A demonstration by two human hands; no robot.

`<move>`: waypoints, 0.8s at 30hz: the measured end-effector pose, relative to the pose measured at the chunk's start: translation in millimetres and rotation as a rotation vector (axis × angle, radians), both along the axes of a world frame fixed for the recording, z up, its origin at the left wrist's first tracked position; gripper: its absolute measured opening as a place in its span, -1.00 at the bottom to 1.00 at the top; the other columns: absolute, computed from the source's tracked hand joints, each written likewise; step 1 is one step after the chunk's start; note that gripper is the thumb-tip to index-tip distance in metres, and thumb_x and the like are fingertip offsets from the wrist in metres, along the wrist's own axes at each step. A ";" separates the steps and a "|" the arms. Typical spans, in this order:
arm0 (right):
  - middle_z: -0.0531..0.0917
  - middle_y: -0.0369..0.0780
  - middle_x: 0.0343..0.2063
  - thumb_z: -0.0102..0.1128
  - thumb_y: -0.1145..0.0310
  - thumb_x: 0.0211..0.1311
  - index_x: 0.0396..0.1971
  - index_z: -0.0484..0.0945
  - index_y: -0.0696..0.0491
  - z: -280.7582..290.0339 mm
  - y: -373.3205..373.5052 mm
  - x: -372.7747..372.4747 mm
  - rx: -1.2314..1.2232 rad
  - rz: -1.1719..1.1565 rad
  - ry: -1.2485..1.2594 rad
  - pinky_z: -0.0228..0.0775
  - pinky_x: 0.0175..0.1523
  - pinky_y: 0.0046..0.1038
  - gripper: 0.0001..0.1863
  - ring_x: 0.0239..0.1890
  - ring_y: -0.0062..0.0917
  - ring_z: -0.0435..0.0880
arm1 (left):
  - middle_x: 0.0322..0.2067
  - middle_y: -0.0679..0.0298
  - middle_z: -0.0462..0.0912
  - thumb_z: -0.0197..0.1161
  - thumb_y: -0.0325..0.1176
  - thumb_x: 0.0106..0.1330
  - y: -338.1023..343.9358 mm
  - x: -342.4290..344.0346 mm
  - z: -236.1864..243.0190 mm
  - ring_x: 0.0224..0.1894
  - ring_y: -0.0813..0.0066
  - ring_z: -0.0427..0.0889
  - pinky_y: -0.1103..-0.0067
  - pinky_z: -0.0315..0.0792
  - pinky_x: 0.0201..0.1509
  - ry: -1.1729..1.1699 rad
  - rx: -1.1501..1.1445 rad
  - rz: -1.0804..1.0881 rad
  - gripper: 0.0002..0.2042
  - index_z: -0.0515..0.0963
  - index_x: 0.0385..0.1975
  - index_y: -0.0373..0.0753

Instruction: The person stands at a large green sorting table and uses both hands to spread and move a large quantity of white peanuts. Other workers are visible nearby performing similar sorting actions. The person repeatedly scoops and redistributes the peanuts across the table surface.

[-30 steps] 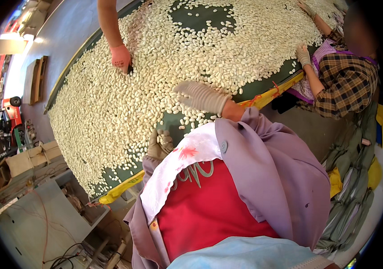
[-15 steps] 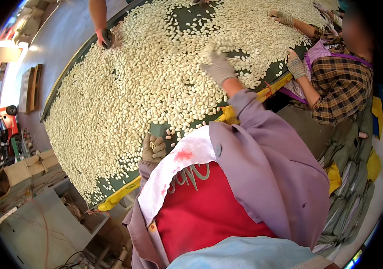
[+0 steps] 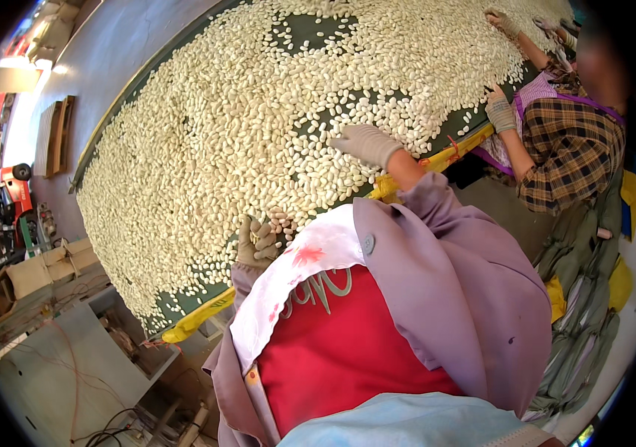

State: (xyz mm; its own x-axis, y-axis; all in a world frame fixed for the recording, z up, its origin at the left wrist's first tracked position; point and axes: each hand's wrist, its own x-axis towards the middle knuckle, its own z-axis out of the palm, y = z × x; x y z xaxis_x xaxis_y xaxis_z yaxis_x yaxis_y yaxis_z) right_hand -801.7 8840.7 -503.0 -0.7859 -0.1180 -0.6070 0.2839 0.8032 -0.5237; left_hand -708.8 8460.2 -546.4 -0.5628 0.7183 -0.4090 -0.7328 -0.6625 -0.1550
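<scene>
A thick spread of white beans (image 3: 206, 141) covers a green table (image 3: 310, 31). My right hand (image 3: 369, 145), in a pale knitted glove, lies over the beans with its fingers stretched out to the left. Close to my body, at the near edge, is my left hand (image 3: 258, 243), also gloved. Its fingers curl in toward the palm while the thumb points up; what they hold, if anything, I cannot make out. Just right of it sits a small group of brownish beans (image 3: 281, 221).
Yellow wrapping (image 3: 199, 320) runs along the near edge. At the right, a co-worker in a checked shirt (image 3: 575, 145) reaches gloved hands (image 3: 500, 110) over the beans. Wooden pallets (image 3: 53, 138) and a red machine (image 3: 14, 190) stand at the left; a grey metal box (image 3: 72, 372) is lower left.
My right hand has drawn back toward me, and the beans around it have shifted. Brownish beans now lie closer together beside my left hand. The bare-armed worker's hand at the far edge has left view.
</scene>
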 end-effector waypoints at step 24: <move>0.63 -0.06 -0.01 0.26 0.61 0.10 0.02 0.57 0.03 -34.6 -9.8 -66.7 0.337 0.176 0.100 0.62 -0.03 -0.17 -0.57 0.01 -0.15 0.65 | -0.47 0.40 0.42 0.02 -0.01 0.46 64.5 -6.2 -11.6 -0.64 0.73 0.15 0.85 0.10 -0.74 -0.018 -0.159 -0.063 -0.67 0.56 -0.37 -0.11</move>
